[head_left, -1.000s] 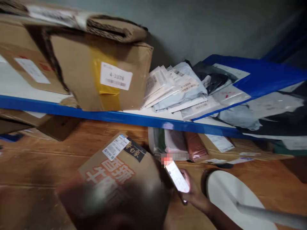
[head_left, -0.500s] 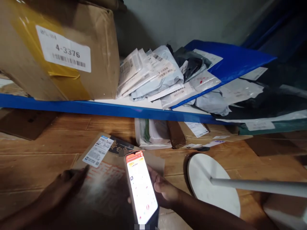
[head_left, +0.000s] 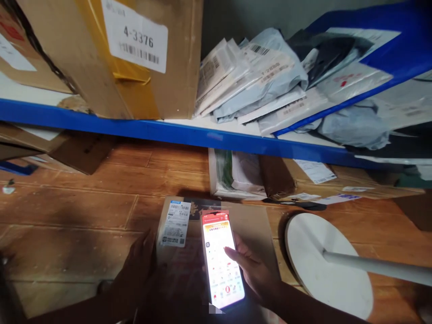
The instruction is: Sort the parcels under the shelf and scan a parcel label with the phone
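The right hand (head_left: 253,272) is gripping a slim, glossy phone (head_left: 222,258), its bright screen glowing over a flat brown cardboard box (head_left: 251,225) that is lying on the worn wooden floor (head_left: 84,211). The left hand (head_left: 140,265) is resting against the box's left edge with fingers loosely spread, beside a white printed label (head_left: 176,223). Just right, a round white base (head_left: 324,274) is carrying a thin pole. Above, a blue-edged shelf (head_left: 162,131) is holding a taped carton (head_left: 135,58) and crinkled plastic mailers (head_left: 259,76).

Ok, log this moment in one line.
right hand: holds lit phone | left hand: on cardboard box edge | box on floor
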Demonstrator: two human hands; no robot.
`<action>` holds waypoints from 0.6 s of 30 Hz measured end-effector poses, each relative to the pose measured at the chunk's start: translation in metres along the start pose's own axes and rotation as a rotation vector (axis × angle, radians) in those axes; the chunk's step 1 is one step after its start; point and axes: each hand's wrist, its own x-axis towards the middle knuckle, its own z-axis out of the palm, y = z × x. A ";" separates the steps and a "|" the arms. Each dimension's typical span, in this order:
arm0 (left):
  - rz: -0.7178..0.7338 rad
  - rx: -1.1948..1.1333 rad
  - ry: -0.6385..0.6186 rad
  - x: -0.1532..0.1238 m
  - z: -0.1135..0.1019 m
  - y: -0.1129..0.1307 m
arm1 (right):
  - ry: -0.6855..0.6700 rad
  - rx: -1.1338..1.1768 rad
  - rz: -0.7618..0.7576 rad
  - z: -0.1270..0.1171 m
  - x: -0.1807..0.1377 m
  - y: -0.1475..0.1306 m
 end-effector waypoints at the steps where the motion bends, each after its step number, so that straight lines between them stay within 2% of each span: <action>1: 0.054 -0.008 -0.016 0.001 -0.009 0.004 | 0.002 -0.008 0.000 -0.002 -0.002 0.002; 3: 0.184 0.001 -0.051 -0.001 -0.017 0.007 | 0.013 -0.022 -0.001 -0.006 -0.006 0.007; 5: 0.295 0.057 -0.051 -0.006 -0.014 0.006 | 0.032 -0.050 0.006 -0.010 -0.008 0.010; 8: 0.385 0.181 -0.075 -0.014 -0.005 0.000 | 0.024 -0.071 0.020 -0.012 -0.008 0.014; 15: 0.392 0.261 -0.167 -0.013 -0.006 -0.004 | 0.004 -0.086 0.029 -0.010 -0.008 0.017; 18: 0.371 0.275 -0.255 -0.011 -0.007 -0.003 | 0.004 -0.089 0.043 -0.008 -0.009 0.016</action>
